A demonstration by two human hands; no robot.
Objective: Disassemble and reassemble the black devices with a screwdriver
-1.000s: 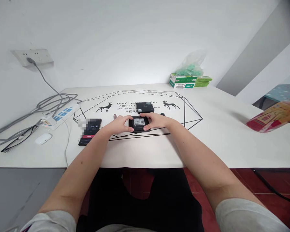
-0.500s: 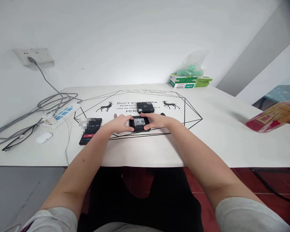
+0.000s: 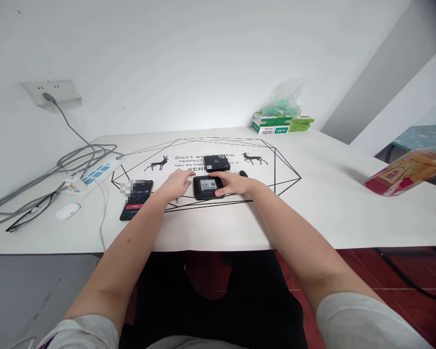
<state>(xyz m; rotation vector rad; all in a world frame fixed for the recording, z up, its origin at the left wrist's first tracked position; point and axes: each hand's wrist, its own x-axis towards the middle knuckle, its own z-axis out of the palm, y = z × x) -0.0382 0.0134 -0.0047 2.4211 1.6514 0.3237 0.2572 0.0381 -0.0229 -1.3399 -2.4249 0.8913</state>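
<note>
A flat black square device (image 3: 205,196) with a white label on its upper face lies on the table in front of me. My right hand (image 3: 233,183) holds its right side, thumb at the near corner and fingers at the far edge. Just left of the device is my left hand (image 3: 179,184), apart from it, with its fingers spread and nothing held. Behind the device sits a second black square piece (image 3: 217,164). A dark rounded handle end (image 3: 243,173) shows past my right hand; the rest is hidden. Beneath my left hand a thin dark tip (image 3: 177,200) pokes out.
To the left lie a phone (image 3: 137,199) running a timer, a white earphone case (image 3: 68,211), glasses (image 3: 32,212) and a power strip (image 3: 96,174) with coiled cable. Green boxes (image 3: 272,121) stand at the back wall. A drink bottle (image 3: 403,173) lies at the right.
My left hand has let go of the device's left side and moved a little left. My right hand stays on the right side. The view has shifted slightly.
</note>
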